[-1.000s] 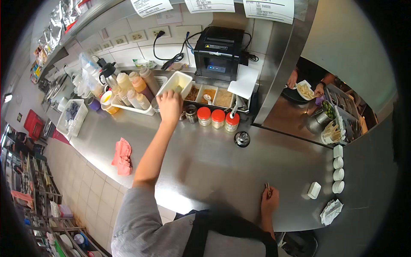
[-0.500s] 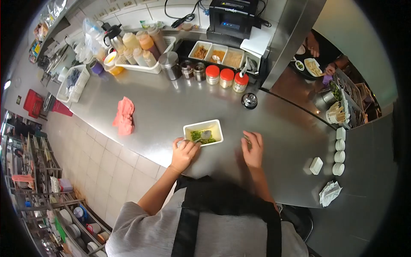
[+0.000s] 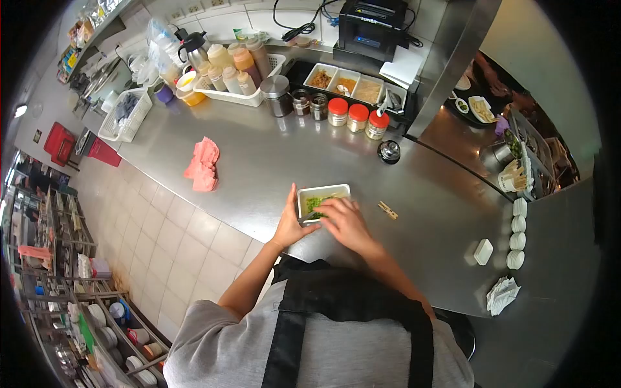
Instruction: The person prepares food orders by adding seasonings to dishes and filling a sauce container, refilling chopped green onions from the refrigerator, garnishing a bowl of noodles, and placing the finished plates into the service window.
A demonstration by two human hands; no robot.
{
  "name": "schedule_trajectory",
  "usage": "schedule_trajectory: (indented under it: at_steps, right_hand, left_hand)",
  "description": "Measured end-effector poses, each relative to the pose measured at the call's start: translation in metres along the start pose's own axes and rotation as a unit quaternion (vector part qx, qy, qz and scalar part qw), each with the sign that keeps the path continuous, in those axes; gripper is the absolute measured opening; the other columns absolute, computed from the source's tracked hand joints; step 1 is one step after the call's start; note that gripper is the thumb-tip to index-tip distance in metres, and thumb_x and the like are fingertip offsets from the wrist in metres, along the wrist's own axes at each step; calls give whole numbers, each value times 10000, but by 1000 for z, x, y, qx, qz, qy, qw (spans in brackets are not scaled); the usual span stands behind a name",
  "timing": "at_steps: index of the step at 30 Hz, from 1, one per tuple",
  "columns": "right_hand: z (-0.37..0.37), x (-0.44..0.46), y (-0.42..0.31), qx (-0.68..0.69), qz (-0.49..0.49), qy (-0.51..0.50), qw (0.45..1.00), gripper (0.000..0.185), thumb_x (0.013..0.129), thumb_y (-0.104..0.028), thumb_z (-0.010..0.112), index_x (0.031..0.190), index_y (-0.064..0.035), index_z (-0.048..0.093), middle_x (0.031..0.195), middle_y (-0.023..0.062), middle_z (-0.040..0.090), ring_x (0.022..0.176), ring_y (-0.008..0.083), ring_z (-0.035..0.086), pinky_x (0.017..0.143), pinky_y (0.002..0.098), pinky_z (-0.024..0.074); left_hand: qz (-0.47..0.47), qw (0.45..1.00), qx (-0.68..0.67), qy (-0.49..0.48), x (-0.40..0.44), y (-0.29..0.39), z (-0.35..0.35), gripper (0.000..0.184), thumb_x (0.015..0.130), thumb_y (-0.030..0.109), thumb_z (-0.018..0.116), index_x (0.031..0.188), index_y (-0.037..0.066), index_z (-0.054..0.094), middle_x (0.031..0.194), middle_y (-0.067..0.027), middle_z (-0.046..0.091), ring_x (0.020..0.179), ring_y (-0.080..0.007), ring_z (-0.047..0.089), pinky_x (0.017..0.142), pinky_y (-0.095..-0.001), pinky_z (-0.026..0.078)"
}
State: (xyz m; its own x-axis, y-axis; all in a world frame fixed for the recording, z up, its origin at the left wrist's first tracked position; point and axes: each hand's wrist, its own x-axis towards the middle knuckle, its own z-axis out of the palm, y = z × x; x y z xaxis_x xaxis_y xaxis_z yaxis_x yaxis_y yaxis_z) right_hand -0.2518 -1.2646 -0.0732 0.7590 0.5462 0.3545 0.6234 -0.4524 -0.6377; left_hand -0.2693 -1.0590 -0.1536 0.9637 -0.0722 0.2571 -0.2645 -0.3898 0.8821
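Observation:
A small white rectangular tub (image 3: 347,189) of chopped green herbs (image 3: 314,202) sits on the steel counter in front of me. My left hand (image 3: 292,221) wraps its near left corner, thumb up along the side and fingers below. Over the tub's right part reaches my right hand (image 3: 348,224), fingers bent and apart, their tips close to the herbs. A grey spoon (image 3: 310,216) leans at the tub's near left edge; the right hand partly hides the contents. To the right, a wooden clothespin (image 3: 388,209) lies on the counter.
A pink cloth (image 3: 203,165) lies to the left. Red-lidded jars (image 3: 357,118), a call bell (image 3: 389,152), a basket of sauce bottles (image 3: 252,98) and a black printer (image 3: 370,32) line the back. Small white dishes (image 3: 517,241) are stacked right. Another person's hand (image 3: 495,85) shows beyond the partition.
My right hand has moved left over the tub, and a clothespin now lies where it was. My left hand has shifted from the spoon handle to the tub's corner. The view has turned slightly.

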Motion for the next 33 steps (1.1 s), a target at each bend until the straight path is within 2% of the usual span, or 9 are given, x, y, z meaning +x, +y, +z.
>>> schedule_trajectory:
  at_steps: [5,9,12,15,18,22,25,31,33]
  right_hand:
    - [21,3,-7,16,4,-80,997,335,812,-155,696,1140,-115,643,1098,74,559,1040,290,549,894,408,433]
    - [20,-7,5,52,-11,-69,996,173,821,-112,679,984,-66,642,1009,88,571,917,289,597,787,375,488]
    - [13,-8,11,103,-20,22,994,90,880,-78,624,960,-41,607,972,90,594,866,240,622,752,331,498]
    - [13,-11,13,248,148,69,955,106,942,-89,567,1026,-28,546,937,123,639,807,234,654,710,353,515]
    - [4,-5,6,378,166,159,897,88,989,-77,493,1050,-14,503,953,88,622,818,131,607,742,269,482]
    - [-8,-1,-7,257,100,137,951,84,993,-79,474,1051,-22,493,929,82,625,790,125,574,716,264,475]
    - [1,12,-30,281,66,85,954,103,965,-65,508,1050,-9,523,897,121,641,775,206,642,684,319,498]
    - [43,54,-67,218,-48,-33,974,109,940,-38,507,1011,8,576,921,165,630,806,320,626,703,373,499]
    - [53,67,-92,239,-66,-29,968,114,951,-33,489,1005,14,577,929,140,624,788,256,641,699,351,505]
  left_hand:
    - [-30,997,-57,33,-2,24,8,1257,573,134,902,1518,38,79,1329,-228,442,1204,-344,504,993,-411,446]
    - [-2,994,87,69,-7,21,12,1079,579,143,892,1461,42,279,1194,-189,495,1059,-346,555,901,-398,488]
    - [-2,995,83,62,-8,32,12,984,579,154,886,1402,36,359,1250,-182,473,1137,-342,518,970,-412,473]
    - [0,994,99,50,-10,42,13,946,580,162,885,1369,33,380,1243,-183,482,1139,-342,511,967,-411,469]
    - [32,989,119,77,-9,52,12,910,588,179,879,1342,33,391,1214,-201,495,1104,-369,535,903,-405,491]
    - [22,986,139,93,-12,59,2,932,564,184,887,1342,26,399,1227,-198,493,1131,-367,514,962,-407,453]
    - [-2,986,139,91,-21,71,-20,924,565,179,885,1338,25,404,1236,-200,492,1140,-365,510,965,-413,451]
    - [-71,963,173,193,-74,75,-74,949,546,206,907,1330,17,406,1229,-181,499,1156,-353,509,969,-409,450]
    - [-117,956,166,210,-96,75,-97,959,544,225,913,1324,14,398,1231,-188,497,1156,-362,503,972,-410,448]
